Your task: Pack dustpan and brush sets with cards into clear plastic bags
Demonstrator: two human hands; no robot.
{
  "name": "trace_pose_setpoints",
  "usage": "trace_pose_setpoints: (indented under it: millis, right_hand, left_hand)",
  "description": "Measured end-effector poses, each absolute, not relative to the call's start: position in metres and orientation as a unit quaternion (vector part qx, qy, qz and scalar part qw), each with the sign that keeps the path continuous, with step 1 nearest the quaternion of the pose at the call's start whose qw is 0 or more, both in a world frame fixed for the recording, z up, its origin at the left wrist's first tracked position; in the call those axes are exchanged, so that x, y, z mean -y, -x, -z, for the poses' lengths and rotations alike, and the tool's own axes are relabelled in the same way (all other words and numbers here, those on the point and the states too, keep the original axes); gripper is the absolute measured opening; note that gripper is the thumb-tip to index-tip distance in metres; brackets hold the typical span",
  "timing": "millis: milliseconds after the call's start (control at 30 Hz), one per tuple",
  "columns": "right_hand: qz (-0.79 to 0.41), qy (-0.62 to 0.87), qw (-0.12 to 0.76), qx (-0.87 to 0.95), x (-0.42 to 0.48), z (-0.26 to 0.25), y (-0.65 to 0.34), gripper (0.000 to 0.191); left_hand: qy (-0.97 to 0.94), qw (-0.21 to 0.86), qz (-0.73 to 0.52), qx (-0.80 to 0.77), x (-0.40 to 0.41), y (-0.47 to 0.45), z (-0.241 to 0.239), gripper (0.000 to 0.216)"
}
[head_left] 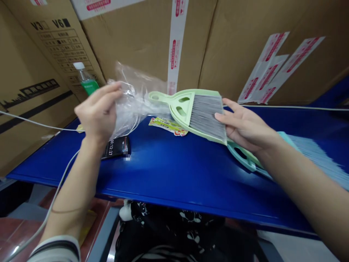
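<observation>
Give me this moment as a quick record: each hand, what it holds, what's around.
left hand: gripping a clear plastic bag
right hand: pinching the bristle end of a green brush
brush: grey bristles toward the right hand, handle toward the bag; unclear whether the handle tip is inside it
table: blue
on table, left: phone
on table, middle: yellow-green label, below the brush handle
on table, right: blue bristles, partly behind the right forearm
behind: cardboard boxes

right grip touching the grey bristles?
Touching. The head view shows it: the thumb of the right grip lies over the front of the bristles near their free edge, with no gap visible.
</observation>
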State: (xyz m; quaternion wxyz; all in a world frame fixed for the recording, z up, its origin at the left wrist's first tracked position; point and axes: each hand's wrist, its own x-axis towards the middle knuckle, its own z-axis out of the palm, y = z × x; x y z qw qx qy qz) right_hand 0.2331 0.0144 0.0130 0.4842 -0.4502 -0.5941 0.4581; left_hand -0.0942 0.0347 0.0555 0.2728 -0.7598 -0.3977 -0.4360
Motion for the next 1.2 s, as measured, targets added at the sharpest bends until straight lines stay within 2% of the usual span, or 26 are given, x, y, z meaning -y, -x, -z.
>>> trace_pose_setpoints:
  millis: [100,233,333,467,633,767,900,1100,1200]
  right_hand:
    - [-0.473,0.455,0.471,0.589,-0.013,-0.012,-0.229,0.069]
    - [-0.509,0.46,0.43,0.587,-0.007,-0.008,-0.217,0.084]
    - [-0.535,0.461,0.396,0.587,-0.003,-0.004,-0.21,0.1]
    - [-0.554,0.462,0.349,0.598,-0.001,-0.001,-0.207,0.104]
    - [-0.552,0.479,0.305,0.611,-0.002,0.001,-0.208,0.097]
    - [-0.54,0.498,0.259,0.627,-0.004,-0.001,-0.212,0.088]
    - [-0.508,0.504,0.215,0.664,-0.002,-0.006,-0.216,0.087]
    - [-0.381,0.522,0.176,0.743,0.002,-0.005,-0.221,0.093]
    - [-0.209,0.557,0.173,0.785,0.0,0.003,-0.224,0.085]
  left_hand:
    - [0.706,0.276,0.406,0.51,-0.047,0.12,-0.062,0.029]
    - [0.701,0.208,0.206,0.65,-0.065,0.148,-0.053,0.026]
    - [0.731,0.177,0.047,0.657,-0.074,0.154,-0.047,0.04]
    - [0.729,0.16,-0.087,0.659,-0.078,0.145,-0.047,0.051]
    - [0.733,0.152,-0.105,0.654,-0.072,0.129,-0.05,0.063]
    - [0.744,0.145,-0.043,0.65,-0.069,0.117,-0.046,0.059]
    - [0.793,0.081,-0.04,0.603,-0.077,0.117,-0.036,0.057]
    - [0.862,0.029,-0.09,0.498,-0.09,0.129,-0.028,0.05]
    - [0.874,0.019,-0.101,0.475,-0.094,0.132,-0.027,0.041]
